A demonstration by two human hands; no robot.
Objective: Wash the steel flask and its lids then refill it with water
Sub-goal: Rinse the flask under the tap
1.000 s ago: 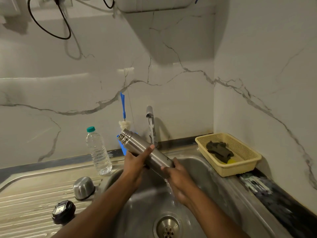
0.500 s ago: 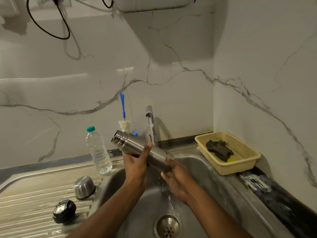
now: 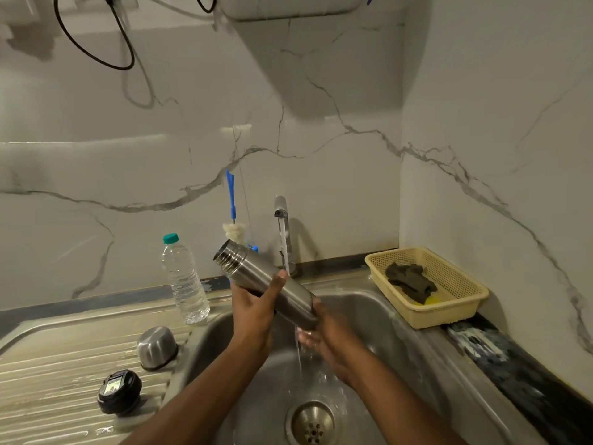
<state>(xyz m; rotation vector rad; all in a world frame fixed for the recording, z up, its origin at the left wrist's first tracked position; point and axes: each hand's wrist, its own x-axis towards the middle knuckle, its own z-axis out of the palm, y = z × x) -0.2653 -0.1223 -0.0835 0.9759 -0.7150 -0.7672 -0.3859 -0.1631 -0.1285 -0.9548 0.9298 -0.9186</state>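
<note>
The steel flask, without a lid, lies tilted over the sink, its threaded mouth up and to the left. My left hand grips its middle from below, thumb over the top. My right hand holds the lower end, fingers wrapped under the base. Water runs from the tap onto the flask and streams down past my right hand toward the drain. The steel cup lid and the black stopper lid sit on the ribbed drainboard at the left.
A clear plastic water bottle with a teal cap stands behind the drainboard. A blue-handled bottle brush stands behind the flask. A yellow basket holding a dark cloth sits at the sink's right corner.
The flask has shifted slightly left and its mouth turned more toward me. My right hand slid down under the flask's base while water keeps running.
</note>
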